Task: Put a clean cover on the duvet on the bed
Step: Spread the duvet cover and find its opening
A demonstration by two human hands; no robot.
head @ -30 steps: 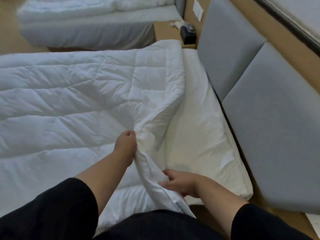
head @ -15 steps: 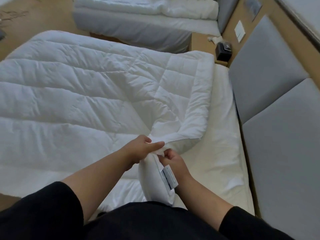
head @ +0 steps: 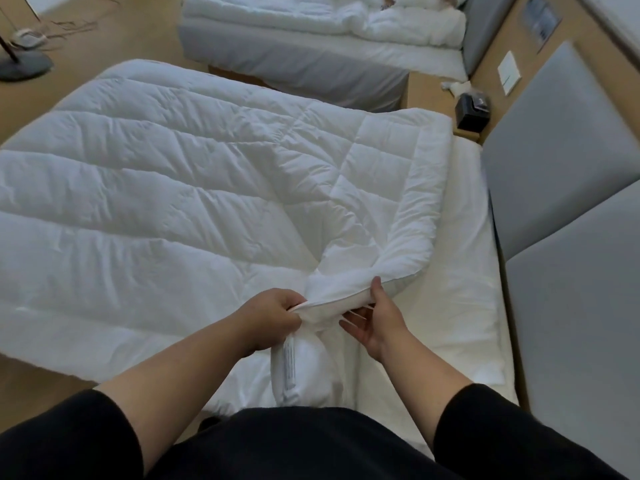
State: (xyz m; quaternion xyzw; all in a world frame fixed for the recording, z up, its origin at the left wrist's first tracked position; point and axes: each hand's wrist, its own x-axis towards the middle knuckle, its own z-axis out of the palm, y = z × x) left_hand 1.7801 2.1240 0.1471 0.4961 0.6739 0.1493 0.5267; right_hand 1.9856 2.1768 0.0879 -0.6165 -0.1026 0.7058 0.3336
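Note:
A white quilted duvet (head: pixel 166 209) lies spread over the bed (head: pixel 467 271), which shows a bare white sheet along its right side. The duvet's near right corner is gathered and lifted, and a bunched fold with a white care label (head: pixel 289 365) hangs down toward me. My left hand (head: pixel 273 315) grips the gathered corner fabric. My right hand (head: pixel 375 318) has its palm turned up under the duvet's folded edge, thumb on top of the edge and fingers spread. No separate cover is in view.
A grey padded headboard (head: pixel 568 174) runs along the right. A second bed (head: pixel 311 39) with rumpled white bedding stands beyond. Between the beds is a wooden nightstand with a black box (head: pixel 472 110). A lamp base (head: pixel 24 65) sits on the floor at far left.
My hands have separated along the duvet's edge: the right hand slid right and opened under the fold, while the left kept its grip. The camera view lifted, showing more of the room.

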